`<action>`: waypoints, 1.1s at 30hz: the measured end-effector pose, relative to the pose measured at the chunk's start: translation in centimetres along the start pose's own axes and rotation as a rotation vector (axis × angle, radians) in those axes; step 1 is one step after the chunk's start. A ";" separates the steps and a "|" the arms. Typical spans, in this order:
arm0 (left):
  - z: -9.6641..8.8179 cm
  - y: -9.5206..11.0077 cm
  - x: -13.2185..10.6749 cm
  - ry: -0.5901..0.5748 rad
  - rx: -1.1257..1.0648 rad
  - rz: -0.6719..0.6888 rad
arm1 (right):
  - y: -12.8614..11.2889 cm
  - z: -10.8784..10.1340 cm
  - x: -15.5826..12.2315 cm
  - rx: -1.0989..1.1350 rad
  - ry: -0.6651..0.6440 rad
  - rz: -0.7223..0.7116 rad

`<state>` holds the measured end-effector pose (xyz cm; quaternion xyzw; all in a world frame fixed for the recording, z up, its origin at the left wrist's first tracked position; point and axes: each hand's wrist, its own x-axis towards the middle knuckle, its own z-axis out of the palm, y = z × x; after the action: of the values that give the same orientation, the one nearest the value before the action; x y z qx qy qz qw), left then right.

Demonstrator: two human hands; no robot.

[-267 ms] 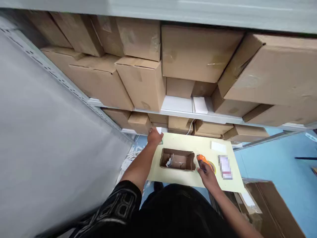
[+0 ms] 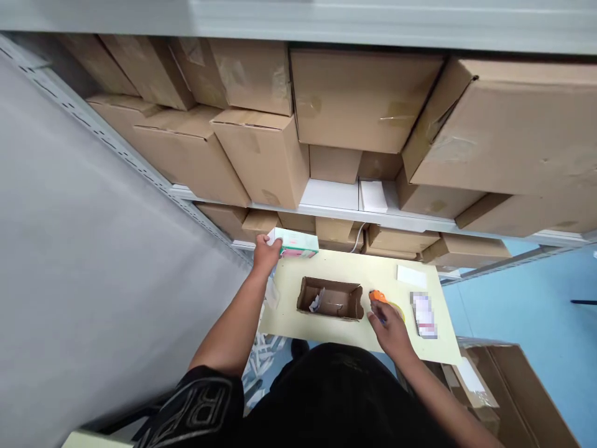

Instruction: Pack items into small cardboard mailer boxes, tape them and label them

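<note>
My left hand (image 2: 265, 254) grips one end of a small pale green box (image 2: 295, 242) with pink print, held above the far left corner of the pale yellow table (image 2: 326, 330). An open brown cardboard box (image 2: 331, 298) sits in the middle of the table with bits of paper inside. My right hand (image 2: 389, 326) is closed on an orange-handled tape dispenser (image 2: 383, 302) just right of that box.
Metal shelving (image 2: 336, 205) ahead is packed with cardboard cartons (image 2: 364, 99). A white card (image 2: 411, 275) and a blurred label (image 2: 423, 314) lie on the table's right side. A grey wall (image 2: 84, 261) stands left. An open carton (image 2: 508, 386) sits on the blue floor at the right.
My left hand has lifted the pale green box up and to the left from the table's far corner. My right hand has stayed at the orange dispenser.
</note>
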<state>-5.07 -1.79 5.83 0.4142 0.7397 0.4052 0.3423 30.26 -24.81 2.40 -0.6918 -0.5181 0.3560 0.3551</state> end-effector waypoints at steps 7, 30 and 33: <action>-1.2 0.7 -11.6 -0.329 -0.468 -0.048 | -5.9 2.0 2.8 0.394 -0.165 0.184; 2.3 -9.8 -13.7 -0.412 0.642 0.282 | -1.1 5.9 5.1 -0.643 -0.398 0.299; 2.4 -10.7 -13.6 -0.296 0.504 0.253 | 0.1 5.6 5.4 -0.578 -0.363 0.303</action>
<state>-0.90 -16.66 -2.40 0.6292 0.7016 0.1837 0.2795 26.67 -18.91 -1.16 -0.7581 -0.5435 0.3604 -0.0091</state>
